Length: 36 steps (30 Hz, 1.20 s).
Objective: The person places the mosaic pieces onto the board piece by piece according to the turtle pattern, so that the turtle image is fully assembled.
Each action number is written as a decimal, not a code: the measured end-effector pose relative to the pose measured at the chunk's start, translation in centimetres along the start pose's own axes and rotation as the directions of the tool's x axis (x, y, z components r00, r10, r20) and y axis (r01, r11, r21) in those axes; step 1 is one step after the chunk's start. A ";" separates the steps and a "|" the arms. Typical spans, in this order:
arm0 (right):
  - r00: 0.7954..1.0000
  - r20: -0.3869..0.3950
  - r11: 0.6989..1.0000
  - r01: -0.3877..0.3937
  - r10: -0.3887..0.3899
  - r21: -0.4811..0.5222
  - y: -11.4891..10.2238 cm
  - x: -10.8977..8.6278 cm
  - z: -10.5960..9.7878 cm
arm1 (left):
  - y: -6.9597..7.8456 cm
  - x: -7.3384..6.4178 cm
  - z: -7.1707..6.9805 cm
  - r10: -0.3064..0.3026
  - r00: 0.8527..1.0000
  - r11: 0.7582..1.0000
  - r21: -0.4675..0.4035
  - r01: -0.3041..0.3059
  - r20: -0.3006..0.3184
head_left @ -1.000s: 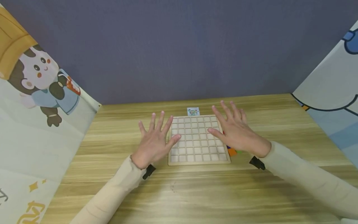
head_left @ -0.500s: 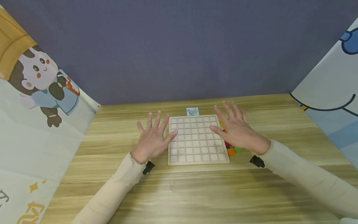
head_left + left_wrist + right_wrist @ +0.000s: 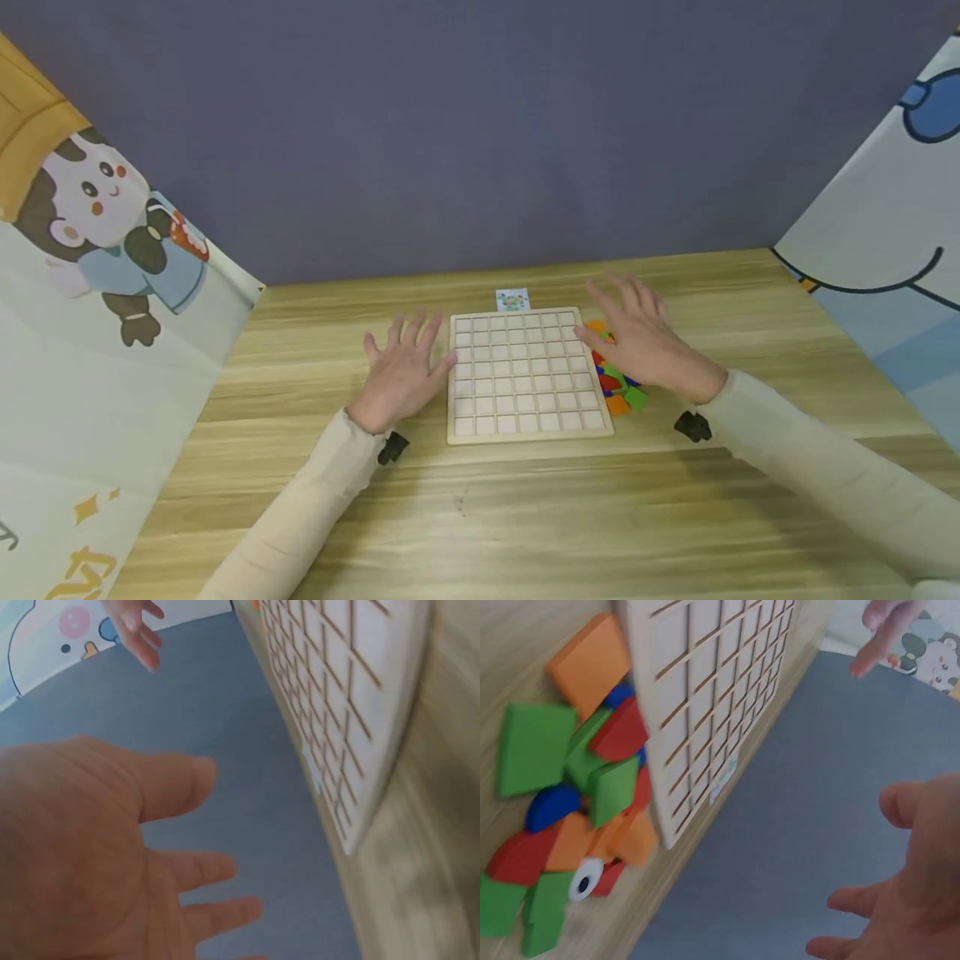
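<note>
Between my two hands a pale wooden grid board (image 3: 525, 375) lies on the table, its square cells bare. My left hand (image 3: 401, 375), fingers spread, is raised beside the board's left edge and holds nothing. On the other side my right hand (image 3: 637, 342) is raised over a pile of coloured blocks (image 3: 615, 383), also with fingers spread and nothing in it. In the right wrist view the pile shows green (image 3: 536, 748), orange (image 3: 591, 664), red and blue blocks, plus a white ring-shaped piece (image 3: 586, 879). My right hand hides part of the pile in the head view.
A small printed card (image 3: 512, 300) lies against the board's far edge. The wood-grain table (image 3: 480, 508) ends at a dark blue-grey back wall (image 3: 480, 142). Cartoon-printed panels stand at the left (image 3: 112, 350) and right (image 3: 892, 225).
Both hands have drawn outward, the left off the board to its left and the right toward the right. More of the coloured blocks now shows.
</note>
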State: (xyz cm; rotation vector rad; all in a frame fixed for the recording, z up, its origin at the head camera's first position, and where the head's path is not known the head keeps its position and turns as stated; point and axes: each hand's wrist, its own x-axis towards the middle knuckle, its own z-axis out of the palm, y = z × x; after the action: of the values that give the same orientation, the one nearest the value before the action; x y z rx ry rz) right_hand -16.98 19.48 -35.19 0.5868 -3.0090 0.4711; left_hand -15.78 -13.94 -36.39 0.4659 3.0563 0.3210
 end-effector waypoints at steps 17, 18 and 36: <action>0.999 0.022 0.997 -0.035 0.033 0.064 6.6 -0.8 1.7 | -3.2 1.0 3.0 0.180 0.956 0.979 -0.134 -0.151 0.232; 0.999 0.028 0.997 -0.042 0.040 0.068 6.8 -0.8 1.9 | -3.3 1.0 3.0 0.185 0.953 0.978 -0.144 -0.154 0.238; 0.985 0.081 0.980 -0.159 0.151 0.117 8.0 0.2 3.3 | -3.4 1.2 3.6 0.187 0.951 0.975 -0.165 -0.149 0.247</action>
State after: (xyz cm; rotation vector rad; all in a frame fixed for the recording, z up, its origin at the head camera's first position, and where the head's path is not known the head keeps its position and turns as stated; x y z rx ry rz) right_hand -20.04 25.46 -40.57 0.3839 -3.1262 0.6628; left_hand -17.73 -16.02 -40.59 0.7012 2.7210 0.4447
